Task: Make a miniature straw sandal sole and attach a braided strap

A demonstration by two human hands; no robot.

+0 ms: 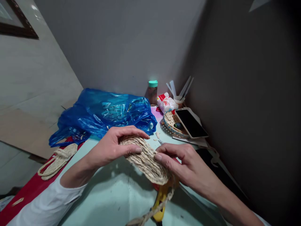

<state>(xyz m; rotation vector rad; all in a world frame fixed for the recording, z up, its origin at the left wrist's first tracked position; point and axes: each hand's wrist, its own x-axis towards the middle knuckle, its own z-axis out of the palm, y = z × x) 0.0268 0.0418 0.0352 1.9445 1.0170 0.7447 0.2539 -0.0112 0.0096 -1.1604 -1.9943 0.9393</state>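
Note:
A flat oval coil of braided straw (pixel 145 158) is held above the pale green table (pixel 110 194). My left hand (pixel 113 146) grips its far end, thumb underneath and fingers curled over the top. My right hand (pixel 185 164) pinches its near right edge with the fingers pressed together. A loose tail of the braid (pixel 150 215) trails down from the coil toward me. Under the coil lies a yellow tool (pixel 160 201), partly hidden.
A crumpled blue plastic bag (pixel 103 111) lies behind the hands. At the back right are a green-capped jar (pixel 152 91), a red-and-white packet (pixel 166 103), a small woven basket (pixel 170 122) and a phone (pixel 191 123). A braid bundle (pixel 57 160) rests on red cloth at left. Grey walls close in behind and to the right.

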